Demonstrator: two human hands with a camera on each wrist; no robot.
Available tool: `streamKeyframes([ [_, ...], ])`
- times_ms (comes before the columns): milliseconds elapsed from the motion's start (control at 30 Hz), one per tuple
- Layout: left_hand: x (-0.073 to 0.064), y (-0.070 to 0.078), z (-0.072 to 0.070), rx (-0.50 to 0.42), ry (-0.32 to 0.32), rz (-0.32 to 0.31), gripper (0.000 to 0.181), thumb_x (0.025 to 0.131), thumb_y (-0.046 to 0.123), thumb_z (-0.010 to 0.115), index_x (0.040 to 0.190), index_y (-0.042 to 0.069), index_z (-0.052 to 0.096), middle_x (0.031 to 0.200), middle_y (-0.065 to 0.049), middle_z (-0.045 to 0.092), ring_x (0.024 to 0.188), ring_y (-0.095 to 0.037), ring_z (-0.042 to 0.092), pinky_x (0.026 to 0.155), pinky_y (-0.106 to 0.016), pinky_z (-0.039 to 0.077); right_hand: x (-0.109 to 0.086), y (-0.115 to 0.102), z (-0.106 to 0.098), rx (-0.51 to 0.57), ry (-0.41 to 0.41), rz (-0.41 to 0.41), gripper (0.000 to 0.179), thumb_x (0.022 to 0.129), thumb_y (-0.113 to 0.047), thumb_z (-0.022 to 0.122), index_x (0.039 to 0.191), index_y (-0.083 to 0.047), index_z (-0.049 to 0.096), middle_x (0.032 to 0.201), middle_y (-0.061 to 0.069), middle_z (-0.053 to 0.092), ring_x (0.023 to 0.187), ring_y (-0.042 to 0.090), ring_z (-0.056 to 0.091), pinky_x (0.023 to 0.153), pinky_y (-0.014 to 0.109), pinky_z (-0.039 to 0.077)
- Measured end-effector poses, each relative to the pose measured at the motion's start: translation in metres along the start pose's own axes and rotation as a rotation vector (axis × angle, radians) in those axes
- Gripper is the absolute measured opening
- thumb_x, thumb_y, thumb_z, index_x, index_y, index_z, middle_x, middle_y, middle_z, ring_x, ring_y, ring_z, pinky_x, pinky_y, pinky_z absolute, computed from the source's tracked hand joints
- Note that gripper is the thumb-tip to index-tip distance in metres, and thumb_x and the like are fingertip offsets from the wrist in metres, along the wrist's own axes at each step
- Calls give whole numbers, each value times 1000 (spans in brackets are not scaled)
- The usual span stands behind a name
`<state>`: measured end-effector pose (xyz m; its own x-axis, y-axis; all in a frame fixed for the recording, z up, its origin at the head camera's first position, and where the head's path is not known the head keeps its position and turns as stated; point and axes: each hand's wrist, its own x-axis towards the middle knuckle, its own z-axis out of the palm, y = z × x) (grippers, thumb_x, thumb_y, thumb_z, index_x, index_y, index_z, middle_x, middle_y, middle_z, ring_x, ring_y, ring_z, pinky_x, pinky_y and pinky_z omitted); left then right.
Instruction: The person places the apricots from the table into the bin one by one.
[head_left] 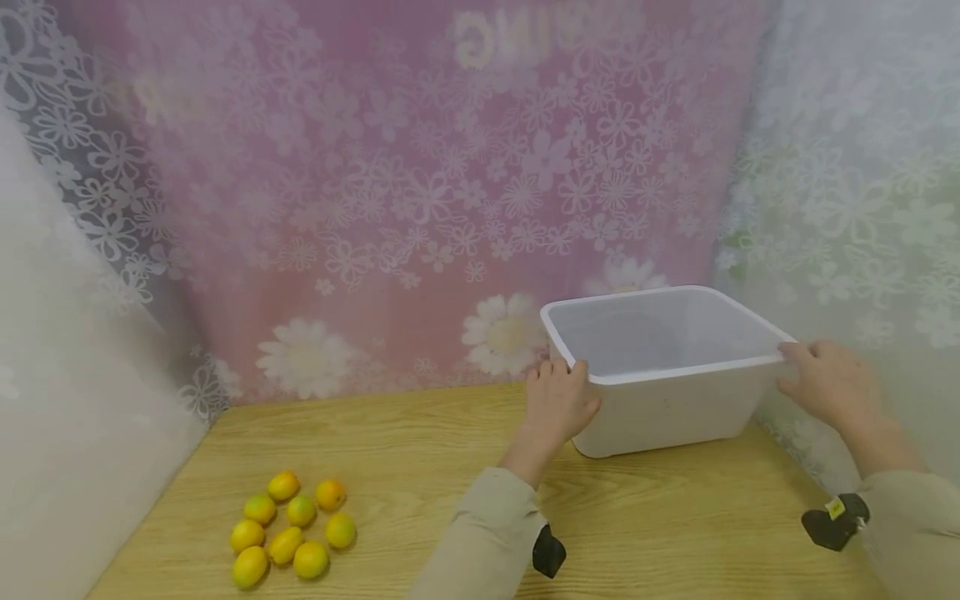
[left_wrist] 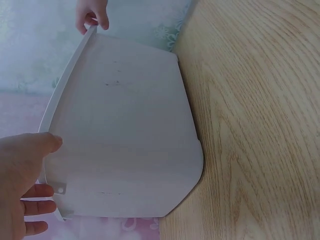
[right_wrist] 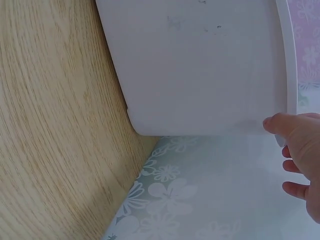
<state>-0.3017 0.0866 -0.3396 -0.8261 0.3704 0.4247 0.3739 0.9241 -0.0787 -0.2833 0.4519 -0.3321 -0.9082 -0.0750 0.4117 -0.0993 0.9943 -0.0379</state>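
A white plastic bin [head_left: 675,408] with a thick rim stands at the back right of the wooden table. My left hand [head_left: 556,402] holds its near left corner, thumb on the front wall and fingers over the rim, as the left wrist view of the bin [left_wrist: 120,115] shows. At the opposite end my right hand [head_left: 836,387] grips the rim's right corner; in the right wrist view that hand [right_wrist: 302,150] has its thumb against the wall and its fingers beneath the rim. The bin's inner floor is hard to make out.
Several yellow-green citrus fruits [head_left: 286,546] lie in a loose group at the front left of the table [head_left: 420,467]. Flower-patterned curtains hang close behind the table [head_left: 450,208] and along its right side. A pale wall or sheet [head_left: 67,350] borders the left.
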Motion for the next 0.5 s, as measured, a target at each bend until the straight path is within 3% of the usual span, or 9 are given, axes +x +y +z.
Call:
streamKeyframes([
  [233,3,1,0,-12,48,-2,24,89,45,54,101,24,57,91,2,59,85,-16,54,73,-30,41,0,6,1,-1,-17,29,50,83,-19,63,121,7,46,108,39,49,91,55,48,65,63,42],
  [500,2,-1,-2,7,31,-16,27,89,47,54,109,30,57,98,1,59,92,-17,54,77,-31,43,-3,1,-6,19,-50,39,42,89,-20,59,121,5,48,114,38,46,98,56,45,71,66,40],
])
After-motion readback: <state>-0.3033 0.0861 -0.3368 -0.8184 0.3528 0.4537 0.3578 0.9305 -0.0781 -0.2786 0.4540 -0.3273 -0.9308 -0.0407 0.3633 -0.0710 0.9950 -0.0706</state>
